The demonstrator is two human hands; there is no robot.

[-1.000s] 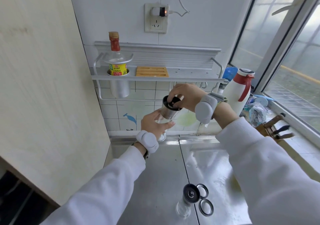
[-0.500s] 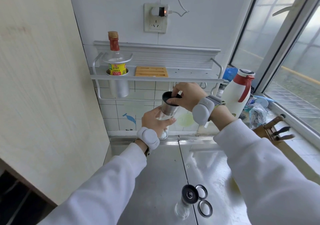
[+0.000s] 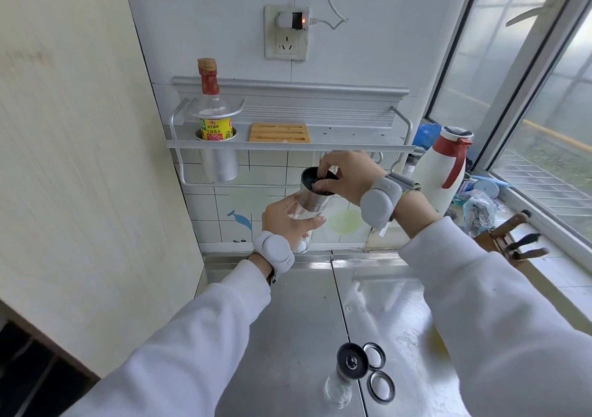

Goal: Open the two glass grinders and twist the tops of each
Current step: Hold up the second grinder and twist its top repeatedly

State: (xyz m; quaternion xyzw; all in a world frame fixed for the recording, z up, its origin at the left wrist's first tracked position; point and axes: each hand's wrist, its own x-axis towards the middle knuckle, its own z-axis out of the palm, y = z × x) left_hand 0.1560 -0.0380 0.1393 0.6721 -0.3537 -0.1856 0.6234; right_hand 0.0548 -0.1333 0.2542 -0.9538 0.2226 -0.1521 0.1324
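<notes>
We hold the clear glass grinder with the steel collar and black top (image 3: 312, 198) up in the air, above the back edge of the stainless steel counter (image 3: 288, 320) and in front of the tiled wall. Our left hand (image 3: 286, 221) is curled round its glass body from below, with the thumb lying across the front. The grinder leans a little to the right at its top. Our right hand (image 3: 347, 173) reaches in from the right, and its bent fingertips (image 3: 320, 184) pinch the black piece in the middle of the top while the rest of the hand arches over the rim. Both wrists carry grey bands and both sleeves are white.

The second glass grinder with a black top (image 3: 347, 368) stands upright on the counter close to us, and neither hand touches it. Just to its right two round dark-rimmed lids (image 3: 374, 355) lie flat, one behind the other; we cannot tell whether they touch.

On the wall behind hangs a long metal shelf (image 3: 320, 142). A sauce bottle with a red neck and yellow label (image 3: 211, 109) sits in the round holder at its left end, with a slatted wooden block (image 3: 279, 133) near it. A white jug with a red handle (image 3: 442, 170) stands at the right, near the window, and a wooden knife block (image 3: 509, 240) lies nearer us along the sill. A pale wooden board (image 3: 80, 160) fills the left side, and a white wall socket (image 3: 286, 36) above the shelf has an adapter plugged in with a small orange light
</notes>
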